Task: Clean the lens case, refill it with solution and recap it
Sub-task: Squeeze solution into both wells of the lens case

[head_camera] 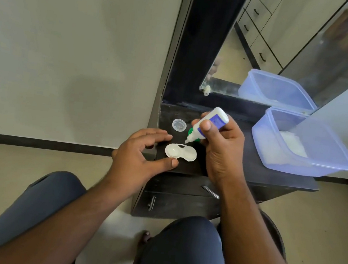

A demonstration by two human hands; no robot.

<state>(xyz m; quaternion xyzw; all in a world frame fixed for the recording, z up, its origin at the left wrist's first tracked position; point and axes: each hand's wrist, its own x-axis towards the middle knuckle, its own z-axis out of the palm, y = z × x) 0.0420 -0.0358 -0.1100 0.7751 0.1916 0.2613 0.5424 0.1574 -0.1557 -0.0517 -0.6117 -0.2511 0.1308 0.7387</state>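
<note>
White plastic lens case [180, 152], two round wells side by side, both uncapped, flat on dark table top [251, 174] near front left corner. Left hand [141, 156] spread beside case, fingers apart, nothing clamped; thumb tip touching or just at front edge of left well, index finger stretched along back side, contact there hard to tell. Right hand [221, 146] wrapped tight around small white bottle [208, 125] with blue label, thumb pressed on front of label, bottle tilted nozzle-down toward left. Nozzle tip just above back rim of case, between the wells; touching or not, cannot tell. No drop or stream visible. Liquid level in wells impossible to judge, white on white. Green cap [190, 131] partly hidden behind bottle neck, only a sliver showing. Clear round cap [179, 125] lying open side up on table, behind case, well apart from both hands. Label text on bottle blurred, unreadable. Pale blue plastic tub [303, 143] at right side of table, something white inside, right rim overhanging table edge. Mirror [267, 44] against wall behind, showing reflected tub and drawers. Drawer handles below table top partly covered by right forearm. Knees in dark trousers at bottom, cut off by frame edge.
</note>
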